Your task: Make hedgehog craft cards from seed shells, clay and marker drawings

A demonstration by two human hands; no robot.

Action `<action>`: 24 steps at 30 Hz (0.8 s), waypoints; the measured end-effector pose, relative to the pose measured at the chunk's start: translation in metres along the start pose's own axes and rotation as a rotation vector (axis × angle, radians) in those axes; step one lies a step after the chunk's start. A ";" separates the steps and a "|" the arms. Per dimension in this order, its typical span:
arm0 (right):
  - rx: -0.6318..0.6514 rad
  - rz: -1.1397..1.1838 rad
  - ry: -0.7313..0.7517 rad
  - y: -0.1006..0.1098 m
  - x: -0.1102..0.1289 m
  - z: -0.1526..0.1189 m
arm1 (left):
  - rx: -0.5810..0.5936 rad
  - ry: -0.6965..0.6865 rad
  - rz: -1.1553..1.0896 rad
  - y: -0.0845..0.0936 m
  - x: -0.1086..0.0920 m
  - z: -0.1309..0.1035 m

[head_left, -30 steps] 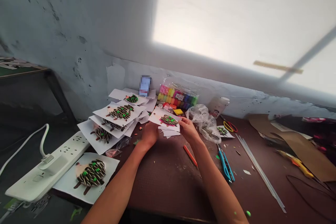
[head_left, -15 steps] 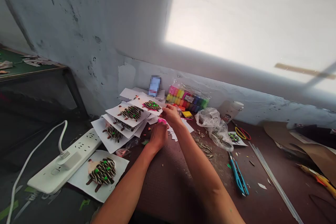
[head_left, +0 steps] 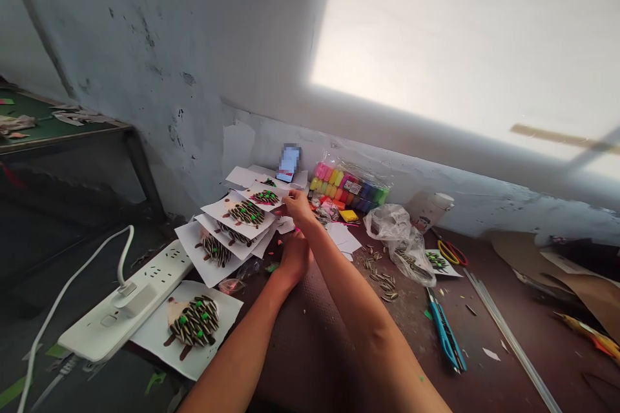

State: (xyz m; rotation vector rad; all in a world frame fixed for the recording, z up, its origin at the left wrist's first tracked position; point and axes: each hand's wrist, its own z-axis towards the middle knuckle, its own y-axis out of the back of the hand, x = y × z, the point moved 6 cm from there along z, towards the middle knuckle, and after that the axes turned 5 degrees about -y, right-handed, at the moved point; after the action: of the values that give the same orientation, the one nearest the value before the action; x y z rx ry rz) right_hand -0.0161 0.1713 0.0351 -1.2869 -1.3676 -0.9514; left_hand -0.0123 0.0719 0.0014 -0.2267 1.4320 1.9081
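We have the right hand (head_left: 296,206) pinching a green-dotted, seed-covered white paper card (head_left: 264,197) over an uneven pile of white paper cards (head_left: 237,213); left hand (head_left: 295,255) grip: can't tell. Bumping could slide the pile.

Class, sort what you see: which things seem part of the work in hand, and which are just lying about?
Likely part of it:
- card in the right hand
- stacked seed pictures
- loose striped seeds

Probably lying about:
- power strip
- lidded cup
- brown sheet

Both arms (head_left: 264,335) are extended forward; the right hand (head_left: 298,207) is held beyond the left hand (head_left: 293,257), its fingers (head_left: 292,195) pinched.
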 end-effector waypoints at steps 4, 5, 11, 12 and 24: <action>0.004 -0.092 0.042 0.004 0.003 -0.004 | -0.011 -0.021 0.031 0.000 -0.001 0.000; -0.003 -0.131 0.059 0.005 0.005 -0.004 | -0.015 -0.027 0.030 -0.001 -0.001 0.000; -0.072 -0.267 0.091 0.010 0.002 -0.001 | 0.003 0.017 -0.008 -0.001 0.000 0.000; -0.080 -0.271 0.092 0.011 0.001 0.000 | 0.002 0.021 -0.019 -0.001 0.000 0.000; -0.156 -0.257 0.158 0.085 -0.001 -0.050 | -0.098 0.062 -0.296 0.003 0.006 0.002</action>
State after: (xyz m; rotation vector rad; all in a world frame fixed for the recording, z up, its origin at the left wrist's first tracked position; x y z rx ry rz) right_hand 0.0751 0.1337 0.0371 -1.1389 -1.3774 -1.3301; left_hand -0.0179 0.0761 0.0016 -0.5193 1.2668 1.7403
